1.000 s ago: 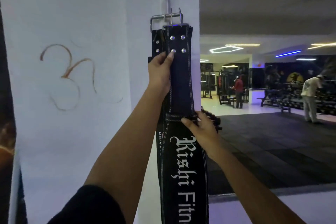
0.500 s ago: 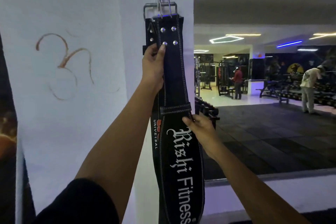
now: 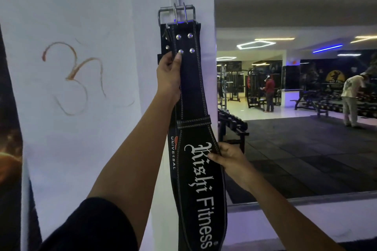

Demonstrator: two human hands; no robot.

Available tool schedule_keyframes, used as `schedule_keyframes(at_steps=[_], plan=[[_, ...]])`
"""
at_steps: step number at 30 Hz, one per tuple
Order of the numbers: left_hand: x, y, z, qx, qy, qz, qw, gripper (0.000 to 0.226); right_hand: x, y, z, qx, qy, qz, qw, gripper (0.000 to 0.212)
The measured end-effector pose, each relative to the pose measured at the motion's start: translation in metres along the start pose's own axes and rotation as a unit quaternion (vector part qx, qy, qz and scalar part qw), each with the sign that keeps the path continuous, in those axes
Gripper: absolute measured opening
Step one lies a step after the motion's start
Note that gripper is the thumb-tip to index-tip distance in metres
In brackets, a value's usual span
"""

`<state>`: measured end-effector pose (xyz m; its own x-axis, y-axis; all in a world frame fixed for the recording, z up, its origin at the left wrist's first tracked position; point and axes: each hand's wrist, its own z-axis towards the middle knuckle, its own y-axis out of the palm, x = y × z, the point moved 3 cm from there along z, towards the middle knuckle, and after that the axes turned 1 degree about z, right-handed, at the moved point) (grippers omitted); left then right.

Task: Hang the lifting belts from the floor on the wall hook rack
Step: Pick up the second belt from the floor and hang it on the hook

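A black lifting belt (image 3: 195, 169) with white lettering hangs straight down along the corner of a white pillar. Its steel buckle (image 3: 177, 13) is at the top, against the pillar; the hook itself is hidden behind it. My left hand (image 3: 169, 73) grips the belt's narrow strap just below the rivets. My right hand (image 3: 230, 161) pinches the right edge of the wide part, beside the lettering. A second black belt (image 3: 172, 155) marked "UNIVERSAL" hangs behind the first, mostly covered.
The white pillar (image 3: 102, 128) carries an orange painted symbol (image 3: 75, 75) at left. A large mirror (image 3: 295, 108) at right reflects a dumbbell rack, machines and two people. A white ledge (image 3: 306, 216) runs below the mirror.
The view has shifted, so the belt and buckle sit lower and more centred than half a second ago. My right hand has slid down the belt's edge to the lettering. My left hand keeps its grip.
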<state>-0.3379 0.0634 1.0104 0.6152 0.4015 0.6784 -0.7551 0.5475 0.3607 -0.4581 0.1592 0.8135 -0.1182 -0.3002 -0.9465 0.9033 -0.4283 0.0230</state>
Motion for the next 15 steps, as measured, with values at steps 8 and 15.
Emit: schedule_keyframes(at_steps=[8, 15], plan=[[0.009, 0.006, 0.014, -0.020, 0.045, 0.005, 0.999, 0.014, 0.011, -0.005, 0.004, -0.026, 0.014, 0.001, 1.000, 0.036], [-0.009, 0.000, 0.014, -0.004, 0.032, 0.014, 0.999, 0.034, -0.039, 0.003, 0.027, 0.020, -0.028, 0.041, 0.999, 0.013]])
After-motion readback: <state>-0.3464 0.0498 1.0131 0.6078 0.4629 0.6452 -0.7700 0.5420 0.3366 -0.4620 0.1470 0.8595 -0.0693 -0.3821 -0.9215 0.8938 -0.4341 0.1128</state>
